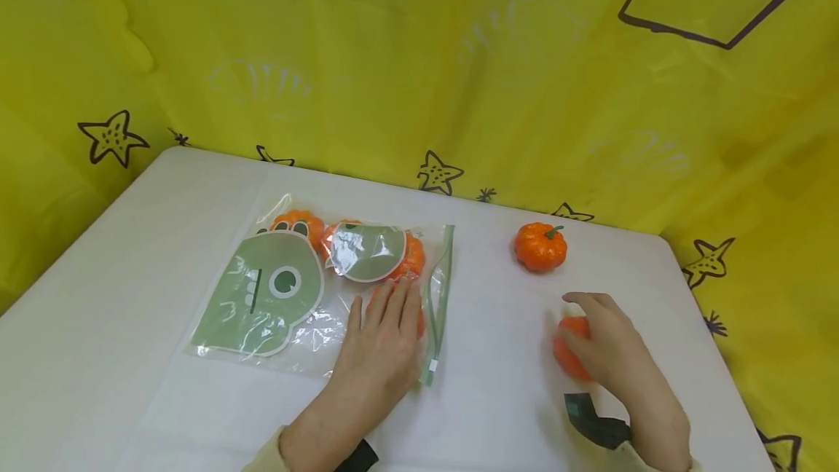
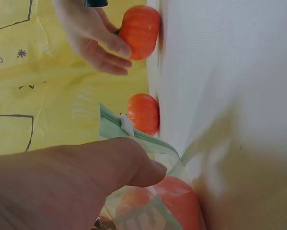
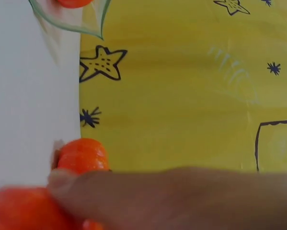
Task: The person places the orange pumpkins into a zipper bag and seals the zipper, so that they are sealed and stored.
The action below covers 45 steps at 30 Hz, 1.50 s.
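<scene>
A clear zip bag [image 1: 314, 341] with a green dinosaur print lies on the table with several orange toy pumpkins [image 1: 413, 257] inside. My left hand [image 1: 383, 344] rests on it near the zip end, fingers extended over one bagged pumpkin [image 2: 179, 199]. At the right, my right hand [image 1: 612, 344] is over a loose orange pumpkin [image 1: 572, 359], its thumb at the pumpkin's side and its index finger held apart from it. Behind that, another loose pumpkin [image 1: 540, 247] with a green stem sits untouched. The green zip edge [image 2: 133, 136] stands raised beside my left thumb.
The white table [image 1: 485, 355] ends at the back against a yellow curtain [image 1: 393, 79] printed with starfish. A white slider [image 1: 432, 365] sits at the near end of the bag's zip. Dark straps [image 1: 593, 421] are at the wrists.
</scene>
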Motion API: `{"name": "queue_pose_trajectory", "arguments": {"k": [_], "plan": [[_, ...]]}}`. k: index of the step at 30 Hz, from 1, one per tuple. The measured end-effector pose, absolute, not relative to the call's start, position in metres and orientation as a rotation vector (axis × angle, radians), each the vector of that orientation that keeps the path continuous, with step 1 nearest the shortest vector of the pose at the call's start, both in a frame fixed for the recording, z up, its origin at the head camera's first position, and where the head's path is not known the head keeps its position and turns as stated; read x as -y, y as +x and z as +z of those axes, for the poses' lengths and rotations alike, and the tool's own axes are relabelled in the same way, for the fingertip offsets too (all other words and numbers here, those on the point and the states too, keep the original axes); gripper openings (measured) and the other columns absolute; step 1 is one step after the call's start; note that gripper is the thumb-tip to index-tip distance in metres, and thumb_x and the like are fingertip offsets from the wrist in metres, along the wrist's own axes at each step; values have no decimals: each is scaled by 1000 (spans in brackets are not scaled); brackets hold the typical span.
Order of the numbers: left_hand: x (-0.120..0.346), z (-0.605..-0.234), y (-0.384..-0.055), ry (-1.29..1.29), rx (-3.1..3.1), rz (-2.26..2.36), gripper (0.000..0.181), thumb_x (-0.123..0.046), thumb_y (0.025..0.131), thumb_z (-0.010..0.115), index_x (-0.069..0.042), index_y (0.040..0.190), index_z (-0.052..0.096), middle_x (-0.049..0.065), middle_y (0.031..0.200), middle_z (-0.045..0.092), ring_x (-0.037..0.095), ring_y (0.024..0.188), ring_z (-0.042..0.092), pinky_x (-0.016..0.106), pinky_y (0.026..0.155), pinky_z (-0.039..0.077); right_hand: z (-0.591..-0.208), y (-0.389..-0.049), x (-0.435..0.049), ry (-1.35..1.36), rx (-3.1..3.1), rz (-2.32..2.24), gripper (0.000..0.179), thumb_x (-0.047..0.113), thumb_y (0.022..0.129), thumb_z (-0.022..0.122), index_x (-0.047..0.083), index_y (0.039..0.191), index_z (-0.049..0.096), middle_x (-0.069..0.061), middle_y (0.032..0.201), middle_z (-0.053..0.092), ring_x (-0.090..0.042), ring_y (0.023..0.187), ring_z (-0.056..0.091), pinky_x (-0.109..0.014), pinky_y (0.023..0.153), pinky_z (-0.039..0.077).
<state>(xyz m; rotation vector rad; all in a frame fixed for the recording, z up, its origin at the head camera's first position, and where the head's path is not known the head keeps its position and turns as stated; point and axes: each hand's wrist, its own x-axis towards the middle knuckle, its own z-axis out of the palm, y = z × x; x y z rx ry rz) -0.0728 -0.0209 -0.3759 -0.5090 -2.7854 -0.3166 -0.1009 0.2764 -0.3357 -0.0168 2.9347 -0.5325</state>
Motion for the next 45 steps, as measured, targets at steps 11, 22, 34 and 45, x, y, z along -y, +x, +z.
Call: {"name": "queue_pose_trajectory", "arguments": {"k": [11, 22, 34, 45], "plan": [[20, -375, -74, -505, 2794, -301, 56, -23, 93, 60, 0, 142, 47, 15, 143, 54, 35, 133, 48, 59, 104, 44, -336, -104, -256, -161, -2920, -614, 49, 23, 90, 71, 1, 131, 57, -26, 133, 53, -43, 117, 54, -63, 98, 45], [22, -375, -72, -486, 2831, -312, 57, -24, 93, 61, -1, 143, 47, 16, 145, 53, 36, 136, 46, 60, 107, 41, -342, -107, -243, -250, -2928, -702, 57, 31, 87, 75, 3, 134, 56, -19, 132, 55, -34, 113, 56, -58, 97, 49], [19, -374, -73, -514, 2831, -302, 56, -23, 93, 61, -1, 143, 47, 15, 144, 53, 36, 134, 46, 59, 107, 42, -354, -106, -216, -319, -2890, -857, 64, 34, 85, 77, 8, 137, 52, -12, 138, 54, -31, 122, 53, -56, 103, 47], [21, -376, -72, -510, 2795, -260, 56, -25, 92, 61, -1, 142, 49, 15, 142, 55, 36, 133, 48, 58, 106, 42, -357, -104, -206, -327, -2797, -818, 82, 34, 83, 79, 16, 150, 36, -9, 147, 47, -29, 129, 51, -55, 106, 44]]}}
